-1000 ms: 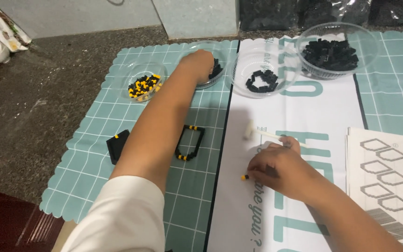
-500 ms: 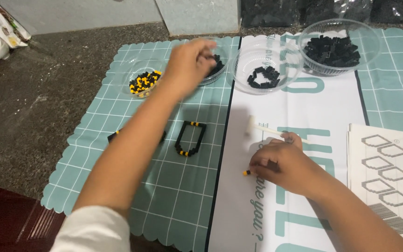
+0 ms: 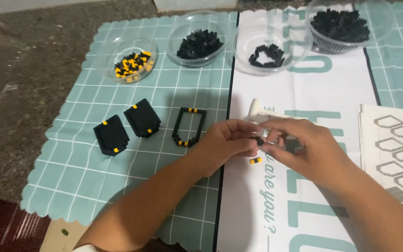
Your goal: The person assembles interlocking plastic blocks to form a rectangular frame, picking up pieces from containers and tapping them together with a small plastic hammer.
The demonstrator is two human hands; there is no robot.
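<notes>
Two hands, four bowls, three black builds.
Left hand [image 3: 227, 142] and right hand [image 3: 299, 147] fingers pinch, probably, one small black brick [image 3: 259, 140]; bowls [image 3: 276, 44], builds [image 3: 142, 117].

Four bowls [image 3: 200, 45] behind; three brick pieces [image 3: 142, 118] left of hands [image 3: 267, 142]; sheets [image 3: 394, 149] right.

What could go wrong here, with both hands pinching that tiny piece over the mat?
1. The small black piece pinched between left hand and right hand is mostly hidden; it may slip.
2. The loose yellow-and-black piece lies just under the hands and could be brushed away.
3. The left forearm passes close to the open black frame and might knock it.
</notes>
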